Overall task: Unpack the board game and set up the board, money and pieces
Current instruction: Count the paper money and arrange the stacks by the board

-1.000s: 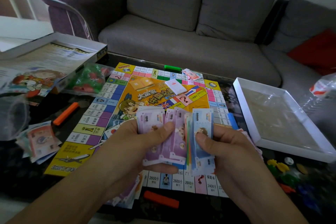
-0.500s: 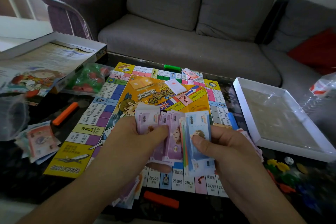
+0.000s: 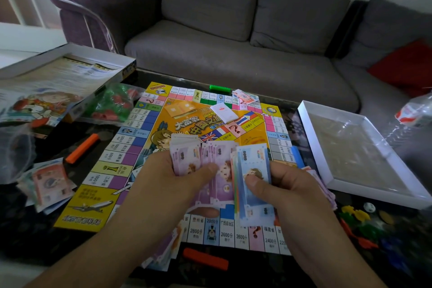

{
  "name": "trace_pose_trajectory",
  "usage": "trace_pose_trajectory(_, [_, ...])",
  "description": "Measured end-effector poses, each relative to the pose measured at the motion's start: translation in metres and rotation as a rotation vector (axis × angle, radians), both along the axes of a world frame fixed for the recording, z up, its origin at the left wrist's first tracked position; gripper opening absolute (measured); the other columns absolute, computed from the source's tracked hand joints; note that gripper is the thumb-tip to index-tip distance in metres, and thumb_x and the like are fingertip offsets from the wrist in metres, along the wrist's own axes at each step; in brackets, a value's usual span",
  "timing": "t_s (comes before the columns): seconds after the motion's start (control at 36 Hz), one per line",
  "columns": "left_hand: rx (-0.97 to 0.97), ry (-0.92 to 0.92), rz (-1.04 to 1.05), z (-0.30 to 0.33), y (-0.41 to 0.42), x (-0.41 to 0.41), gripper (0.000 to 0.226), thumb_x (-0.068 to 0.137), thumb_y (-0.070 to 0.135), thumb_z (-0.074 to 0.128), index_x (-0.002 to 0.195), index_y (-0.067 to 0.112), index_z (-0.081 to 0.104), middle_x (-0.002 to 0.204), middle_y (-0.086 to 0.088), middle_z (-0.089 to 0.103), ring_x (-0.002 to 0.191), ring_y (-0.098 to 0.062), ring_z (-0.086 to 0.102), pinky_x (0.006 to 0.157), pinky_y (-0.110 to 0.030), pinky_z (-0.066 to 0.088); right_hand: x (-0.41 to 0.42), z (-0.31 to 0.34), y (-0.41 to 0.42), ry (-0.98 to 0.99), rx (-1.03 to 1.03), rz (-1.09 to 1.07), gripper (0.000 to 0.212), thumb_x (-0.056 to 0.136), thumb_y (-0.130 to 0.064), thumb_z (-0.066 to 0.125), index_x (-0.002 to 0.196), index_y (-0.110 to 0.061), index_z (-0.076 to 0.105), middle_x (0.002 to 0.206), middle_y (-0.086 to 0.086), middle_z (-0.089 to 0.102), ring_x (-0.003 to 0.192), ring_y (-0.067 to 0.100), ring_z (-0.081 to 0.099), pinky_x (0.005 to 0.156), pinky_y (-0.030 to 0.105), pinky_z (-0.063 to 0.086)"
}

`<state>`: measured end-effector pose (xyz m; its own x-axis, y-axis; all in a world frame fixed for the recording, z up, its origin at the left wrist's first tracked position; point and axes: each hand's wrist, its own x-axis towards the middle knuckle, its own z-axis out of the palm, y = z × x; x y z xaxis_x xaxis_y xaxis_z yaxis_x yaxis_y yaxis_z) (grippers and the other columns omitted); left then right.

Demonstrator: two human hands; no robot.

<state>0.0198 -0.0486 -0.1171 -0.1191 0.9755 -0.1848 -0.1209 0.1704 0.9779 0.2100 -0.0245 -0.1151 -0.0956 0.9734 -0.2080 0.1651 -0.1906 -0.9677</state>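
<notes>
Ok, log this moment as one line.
step: sorting money | left hand: holds purple paper notes | right hand: holds blue paper notes | colourful square board: laid out

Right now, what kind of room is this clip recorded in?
Most likely a home living room: a grey sofa with cushions and a red pillow stands behind a dark, low coffee table where a board game is spread out.

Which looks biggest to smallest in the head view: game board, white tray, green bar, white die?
1. Game board, the largest by far.
2. White tray, on the board's right.
3. Green bar, at the board's far edge; it lies farther from the camera, so it looks shrunken.
4. White die, the smallest, though nearer.
</notes>
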Motion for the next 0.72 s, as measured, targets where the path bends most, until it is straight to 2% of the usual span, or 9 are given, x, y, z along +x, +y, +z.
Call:
trace_pose_trajectory(0.06, [-0.004,-0.013,0.011,-0.001,0.001,0.0,0.015,0.095,0.011,0.071,0.105,0.017,0.079,0.09,-0.006,0.081,0.071,-0.031,0.079,0.059,-0.043,0.065,0.0,-0.001,0.001,0.03,-0.031,0.005,0.022,0.097,-0.014,0.069,0.102,-0.028,0.084,0.103,-0.001,0.082,0.095,0.026,0.079,0.092,0.051,0.06])
trace_pose_trajectory(0.11, [-0.002,-0.029,0.022,-0.002,0.001,-0.001,0.015,0.094,0.011,0.071,0.105,0.019,0.08,0.092,-0.006,0.081,0.074,-0.032,0.079,0.061,-0.046,0.065,-0.001,-0.001,0.001,0.043,-0.05,0.011,0.021,0.097,-0.014,0.068,0.101,-0.027,0.084,0.104,0.0,0.082,0.096,0.027,0.078,0.094,0.053,0.059])
trace_pose_trajectory(0.25, [-0.005,-0.046,0.01,-0.002,0.001,-0.001,0.015,0.095,0.013,0.07,0.106,0.018,0.079,0.093,-0.008,0.081,0.078,-0.034,0.079,0.07,-0.054,0.065,-0.001,0.001,0.001,0.011,-0.046,-0.013,0.027,0.098,-0.013,0.067,0.092,-0.031,0.086,0.099,0.001,0.082,0.091,0.026,0.079,0.089,0.053,0.061])
trace_pose_trajectory(0.36, [0.001,-0.036,0.024,-0.001,0.005,0.001,0.014,0.095,0.014,0.07,0.103,0.019,0.08,0.09,-0.008,0.081,0.075,-0.033,0.079,0.069,-0.053,0.065,-0.003,0.007,0.002,-0.066,-0.02,-0.007,0.019,0.1,-0.015,0.067,0.105,-0.025,0.082,0.096,-0.003,0.082,0.09,0.023,0.079,0.088,0.054,0.062])
trace_pose_trajectory(0.47, [0.007,-0.046,0.011,0.004,0.013,0.003,0.015,0.095,0.012,0.07,0.104,0.021,0.079,0.091,-0.005,0.081,0.077,-0.03,0.079,0.067,-0.051,0.065,-0.004,0.015,0.007,-0.135,0.012,-0.003,0.02,0.101,-0.018,0.066,0.098,-0.031,0.081,0.091,-0.007,0.082,0.084,0.019,0.079,0.083,0.053,0.064])
trace_pose_trajectory(0.61, [0.0,-0.064,-0.012,0.004,0.02,0.001,0.013,0.095,0.013,0.071,0.099,0.021,0.08,0.091,-0.006,0.081,0.076,-0.031,0.079,0.065,-0.05,0.065,-0.007,0.016,0.01,-0.189,0.016,-0.005,0.029,0.101,-0.018,0.066,0.089,-0.036,0.084,0.09,-0.007,0.081,0.083,0.02,0.079,0.085,0.055,0.063])
trace_pose_trajectory(0.72, [-0.003,-0.065,-0.038,0.001,0.022,0.0,0.013,0.094,0.015,0.071,0.097,0.023,0.081,0.092,-0.007,0.081,0.076,-0.032,0.079,0.066,-0.051,0.065,-0.006,0.012,0.012,-0.167,-0.018,-0.031,0.022,0.1,-0.015,0.067,0.092,-0.026,0.083,0.089,-0.002,0.082,0.081,0.022,0.079,0.083,0.053,0.064])
